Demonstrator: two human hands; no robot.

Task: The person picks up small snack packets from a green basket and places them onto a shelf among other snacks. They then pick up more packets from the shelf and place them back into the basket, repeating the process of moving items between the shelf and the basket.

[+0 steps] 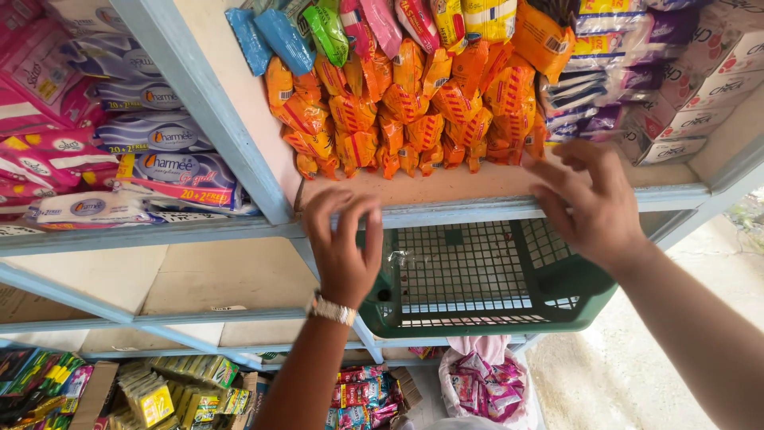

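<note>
The left hand point(344, 253), a watch point(332, 310) at its wrist, reaches up with its fingers point(348, 205) loosely curled and slightly apart, the tips at the front edge of the pale blue shelf point(477, 209); they hold nothing. The right hand point(593, 203) is spread wider, its fingers point(561, 177) splayed just beside the lower right end of the orange packets point(414, 111), also holding nothing. Whether they touch the packets is hard to tell.

The orange packets lie heaped on the shelf board. Above them, blue, green, pink and yellow packets point(374, 24) are cut off by the top edge. To the right sit stacked purple and white boxes point(676, 87); in the left compartment, pink and lavender wrapped packs point(151, 151).

Below the hands hangs an empty green mesh basket point(485, 279). Lower shelves hold small yellow boxes point(155, 398) and a bag of pink sachets point(481, 386), partly hidden.
</note>
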